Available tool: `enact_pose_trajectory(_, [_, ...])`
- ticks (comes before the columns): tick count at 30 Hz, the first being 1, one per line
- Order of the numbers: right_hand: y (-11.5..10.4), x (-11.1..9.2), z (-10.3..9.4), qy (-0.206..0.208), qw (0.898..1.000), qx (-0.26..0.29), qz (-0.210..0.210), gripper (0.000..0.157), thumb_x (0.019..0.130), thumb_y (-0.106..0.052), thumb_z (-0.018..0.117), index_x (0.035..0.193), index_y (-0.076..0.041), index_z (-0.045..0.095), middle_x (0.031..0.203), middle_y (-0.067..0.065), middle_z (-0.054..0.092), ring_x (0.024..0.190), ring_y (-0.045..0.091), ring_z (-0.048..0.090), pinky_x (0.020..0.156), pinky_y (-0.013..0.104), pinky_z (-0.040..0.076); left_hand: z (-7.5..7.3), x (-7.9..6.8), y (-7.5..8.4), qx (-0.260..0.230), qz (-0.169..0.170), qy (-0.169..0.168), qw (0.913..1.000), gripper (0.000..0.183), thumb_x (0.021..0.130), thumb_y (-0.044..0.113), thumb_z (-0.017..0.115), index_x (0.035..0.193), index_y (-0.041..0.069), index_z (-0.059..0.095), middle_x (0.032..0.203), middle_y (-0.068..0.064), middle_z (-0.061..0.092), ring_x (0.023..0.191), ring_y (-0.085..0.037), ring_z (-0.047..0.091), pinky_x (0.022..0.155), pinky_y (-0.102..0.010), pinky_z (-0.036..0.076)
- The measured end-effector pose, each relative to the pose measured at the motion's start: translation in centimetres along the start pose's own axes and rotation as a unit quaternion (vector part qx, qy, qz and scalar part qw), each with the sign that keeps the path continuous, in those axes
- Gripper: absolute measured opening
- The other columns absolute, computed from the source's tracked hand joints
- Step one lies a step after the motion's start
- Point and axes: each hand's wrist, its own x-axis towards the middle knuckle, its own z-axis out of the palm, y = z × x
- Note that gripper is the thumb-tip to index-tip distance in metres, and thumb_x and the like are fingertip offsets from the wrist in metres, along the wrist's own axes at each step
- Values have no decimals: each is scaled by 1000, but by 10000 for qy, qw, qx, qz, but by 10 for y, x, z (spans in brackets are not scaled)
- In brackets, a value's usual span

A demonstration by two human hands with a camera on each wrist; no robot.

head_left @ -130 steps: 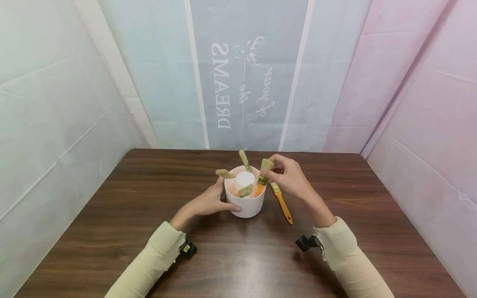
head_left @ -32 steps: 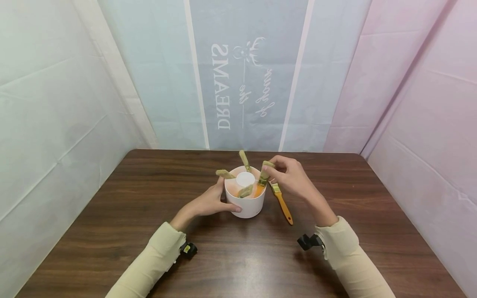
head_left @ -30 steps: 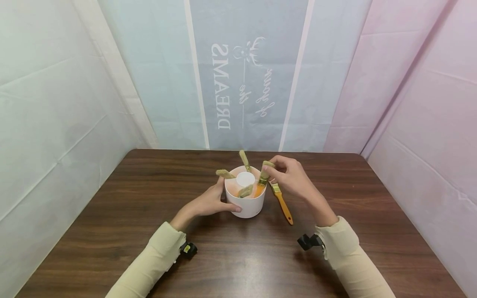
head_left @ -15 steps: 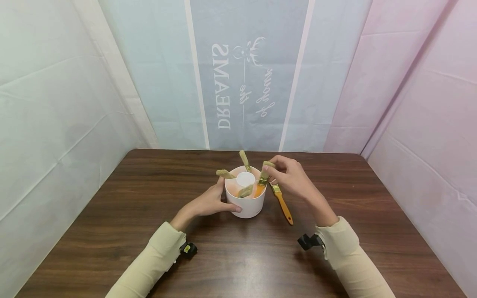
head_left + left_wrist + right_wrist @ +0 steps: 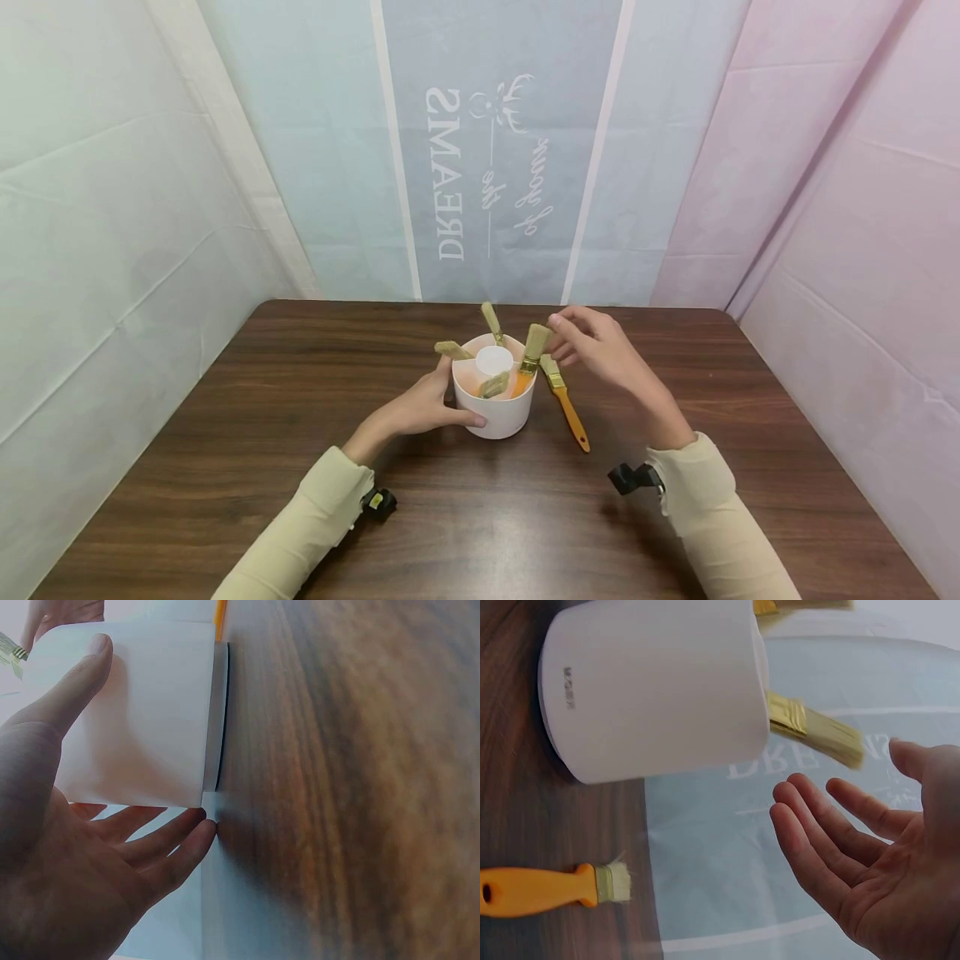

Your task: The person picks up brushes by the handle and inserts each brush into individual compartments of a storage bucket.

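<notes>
A white round divided holder [image 5: 491, 417] stands upright on the table, with several paintbrushes in it, bristles up. My left hand [image 5: 420, 406] holds it from the left side, thumb across the front wall and fingers behind, as the left wrist view also shows [image 5: 82, 847]. On the holder's right side, a paintbrush [image 5: 535, 343] leans outward. Just right of its bristles is my right hand [image 5: 600, 346], fingers loosely bent and holding nothing; a gap shows in the right wrist view. Another paintbrush [image 5: 567, 408] with an orange handle lies on the table beside the holder.
The dark wooden table [image 5: 300, 358] ends at a hanging printed cloth [image 5: 487, 167] at the back. Pale cloth walls [image 5: 112, 208] stand at both sides. Each wrist carries a black camera mount [image 5: 633, 479].
My right hand has let go of the leaning paintbrush and drawn back to the right. The paintbrush stays in the holder. My left hand has not moved.
</notes>
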Motion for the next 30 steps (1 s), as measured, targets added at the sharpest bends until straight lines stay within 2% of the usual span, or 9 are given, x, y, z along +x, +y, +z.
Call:
enact_pose_trajectory(3, [4,2,-6,46,9999,145,-18,49,111,-42,43,124,2,61,104,26,75,83,24,76,77,42,63,0,0,0,42,-32,10,10000,110,79,36,91,156,21,13,155,-12,44,139,-20,51,115,-44,42])
enact_pose_trajectory(7, [12,6,-11,218,9994,264,4,49,114,-35,36,123,7,61,105,31,73,87,34,76,78,46,63,-1,0,0,69,-70,22,9999,111,79,37,91,157,21,12,156,-12,43,141,-21,50,116,-45,41])
enact_pose_trajectory(10, [20,6,-13,356,9991,187,111,39,113,-26,41,124,6,60,106,32,72,87,33,76,79,45,63,-1,-1,0,65,-82,11,9999,112,79,37,91,157,22,12,156,-12,43,141,-21,50,116,-45,42])
enact_pose_trajectory(14, [30,7,-11,421,9981,-132,442,29,107,-19,53,124,4,60,107,29,73,86,26,75,80,43,63,-1,-1,0,71,-102,2,9999,111,79,36,91,156,22,12,155,-12,44,140,-21,51,115,-45,42])
enact_pose_trajectory(16, [35,9,-9,432,9968,-230,628,28,105,-18,58,123,4,61,107,27,73,88,30,75,81,44,63,-1,-2,1,61,-113,-2,9999,111,79,37,91,156,22,12,156,-12,44,140,-21,50,115,-44,43])
enact_pose_trajectory(21, [49,12,-2,383,9932,-302,1062,31,102,-19,64,122,4,63,109,27,72,93,37,74,81,44,63,-1,-2,2,1,-44,8,10000,112,80,37,91,157,22,12,156,-10,42,141,-20,50,115,-45,43])
enact_pose_trajectory(30, [70,15,8,-170,9817,-840,1700,45,99,-25,70,129,6,60,109,26,73,84,24,76,73,36,64,0,0,0,-68,33,5,10000,110,80,33,91,156,22,13,157,-9,42,140,-20,50,115,-43,43])
